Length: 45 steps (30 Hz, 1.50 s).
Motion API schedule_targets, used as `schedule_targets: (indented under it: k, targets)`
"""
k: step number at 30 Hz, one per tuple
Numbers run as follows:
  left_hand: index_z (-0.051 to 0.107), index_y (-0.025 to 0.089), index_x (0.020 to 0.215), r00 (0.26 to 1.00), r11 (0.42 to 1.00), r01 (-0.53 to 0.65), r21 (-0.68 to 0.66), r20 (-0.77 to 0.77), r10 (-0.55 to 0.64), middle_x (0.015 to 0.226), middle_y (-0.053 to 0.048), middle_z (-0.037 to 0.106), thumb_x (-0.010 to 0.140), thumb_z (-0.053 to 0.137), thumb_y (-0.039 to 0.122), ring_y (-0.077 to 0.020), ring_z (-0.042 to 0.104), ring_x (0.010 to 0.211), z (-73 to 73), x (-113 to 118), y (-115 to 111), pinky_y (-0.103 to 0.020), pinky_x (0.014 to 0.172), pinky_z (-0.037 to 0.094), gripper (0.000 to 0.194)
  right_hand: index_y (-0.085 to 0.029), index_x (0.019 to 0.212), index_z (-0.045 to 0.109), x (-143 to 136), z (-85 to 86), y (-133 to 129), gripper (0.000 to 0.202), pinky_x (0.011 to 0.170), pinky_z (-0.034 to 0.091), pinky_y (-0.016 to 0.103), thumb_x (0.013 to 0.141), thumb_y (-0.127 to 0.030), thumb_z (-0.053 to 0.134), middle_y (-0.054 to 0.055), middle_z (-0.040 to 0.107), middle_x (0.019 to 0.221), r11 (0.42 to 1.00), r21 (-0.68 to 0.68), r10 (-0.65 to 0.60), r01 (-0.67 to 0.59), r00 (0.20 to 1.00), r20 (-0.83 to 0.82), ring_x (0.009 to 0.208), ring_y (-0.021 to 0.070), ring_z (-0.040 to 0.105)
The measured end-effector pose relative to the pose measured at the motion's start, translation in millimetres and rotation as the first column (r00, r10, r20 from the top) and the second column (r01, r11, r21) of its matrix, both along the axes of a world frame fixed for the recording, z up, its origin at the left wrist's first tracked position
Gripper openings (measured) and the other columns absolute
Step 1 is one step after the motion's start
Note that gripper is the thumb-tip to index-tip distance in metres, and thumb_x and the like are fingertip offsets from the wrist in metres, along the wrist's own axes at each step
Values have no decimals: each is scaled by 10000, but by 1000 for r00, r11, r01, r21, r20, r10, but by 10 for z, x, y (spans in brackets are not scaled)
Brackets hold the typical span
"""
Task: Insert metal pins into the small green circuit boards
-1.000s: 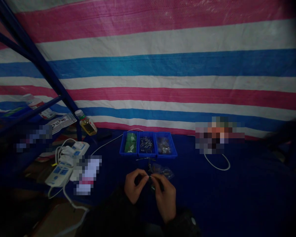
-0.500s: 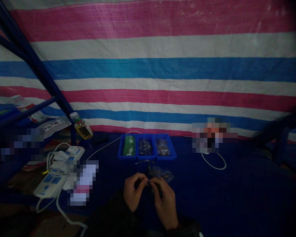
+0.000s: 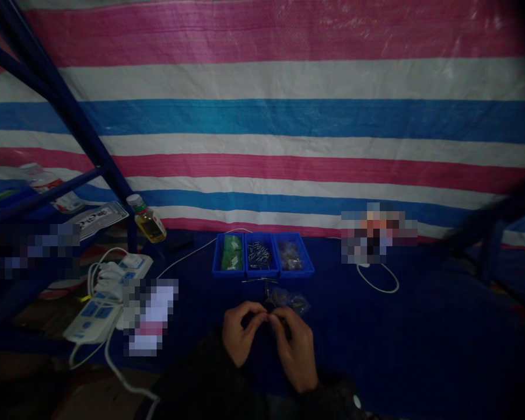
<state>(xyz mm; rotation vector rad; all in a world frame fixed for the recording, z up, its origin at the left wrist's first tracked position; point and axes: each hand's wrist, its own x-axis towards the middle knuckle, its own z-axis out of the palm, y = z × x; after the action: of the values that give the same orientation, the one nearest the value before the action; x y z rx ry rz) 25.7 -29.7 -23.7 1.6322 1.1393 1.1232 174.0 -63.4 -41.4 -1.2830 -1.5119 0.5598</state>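
Note:
My left hand (image 3: 243,333) and my right hand (image 3: 294,346) meet fingertip to fingertip above the blue table. Both are closed in a pinch; whatever sits between the fingertips is too small and dark to make out. Just beyond them lie small clear plastic bags (image 3: 289,300) with bits inside, beside a few thin metal pieces (image 3: 266,282). Farther back stand three joined blue bins: the left bin (image 3: 216,255) holds green packets, the middle bin (image 3: 261,271) many loose metal screw-like pieces, the right bin (image 3: 308,263) clear bags of small parts.
Power strips (image 3: 97,318) with plugs and white cables lie at the left, near a blurred-out flat item (image 3: 155,318). A bottle of yellowish liquid (image 3: 149,224) stands by the blue metal frame (image 3: 81,137). A white cable loop (image 3: 396,286) rests at the right; a striped tarp (image 3: 289,122) hangs behind.
The view has shifted slightly. My fingertips have drawn closer together and now touch, while the bins and bags stay in place.

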Motion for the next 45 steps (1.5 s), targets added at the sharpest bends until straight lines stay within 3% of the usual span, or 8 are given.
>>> schedule_targets:
  k: [4, 13, 19, 24, 31, 36, 45]
  targets:
    - [742, 176, 859, 999, 999, -37, 7, 16, 37, 828, -32, 767, 906, 687, 264, -184, 712, 793, -28, -16, 2, -257, 763, 515, 114, -215, 1010, 632, -12, -25, -16, 138, 730, 488, 271, 1024, -244, 498, 37, 684, 904, 999, 32, 33, -32, 999, -31, 812, 178, 662]
    - [738, 187, 894, 1000, 1000, -10, 16, -3, 10, 857, -32, 766, 916, 659, 241, -191, 717, 831, -31, -16, 14, -265, 779, 509, 99, -219, 848, 591, -27, 12, 6, 235, 718, 489, 277, 1041, -241, 459, 29, 647, 831, 999, -3, 47, -47, 999, -10, 766, 172, 642]
    - [722, 178, 913, 1000, 1000, 2, -21, 22, -1, 853, -43, 761, 925, 647, 253, -191, 713, 806, 0, -6, 1, -264, 750, 517, 108, -220, 1057, 623, -23, -37, 3, 101, 731, 510, 263, 1007, -230, 536, 34, 684, 915, 1000, 20, -3, 4, 999, -39, 816, 173, 672]
    - [713, 175, 950, 999, 998, 28, -47, 31, -26, 831, -45, 761, 933, 644, 272, -191, 712, 781, -19, -15, -7, -263, 736, 528, 121, -220, 891, 605, -22, -45, 1, 186, 740, 501, 267, 1021, -210, 473, 29, 658, 857, 1000, 26, 12, -12, 1000, -15, 802, 172, 663]
    - [708, 171, 960, 999, 999, 31, -37, 37, -29, 824, -45, 753, 947, 625, 265, -187, 704, 767, -27, -11, -1, -264, 730, 531, 126, -215, 897, 616, -16, -39, 11, 212, 697, 498, 265, 1031, -240, 455, 28, 660, 826, 1000, -19, 1, -1, 1000, 3, 739, 171, 658]
    - [718, 172, 937, 1000, 999, 19, -34, 8, -19, 835, -42, 748, 935, 633, 255, -174, 693, 739, -28, -8, 4, -250, 701, 523, 119, -224, 1034, 636, -24, -43, 1, 144, 751, 520, 262, 1021, -243, 493, 42, 687, 925, 998, 7, 57, -57, 998, -34, 844, 185, 683]
    - [703, 168, 951, 999, 999, 30, -40, 38, -29, 820, -50, 750, 935, 631, 276, -182, 701, 751, -52, -5, 1, -254, 703, 531, 132, -219, 907, 611, -15, -43, 14, 184, 701, 493, 243, 1030, -248, 478, 17, 657, 833, 1000, -25, 13, -14, 999, -37, 780, 167, 661]
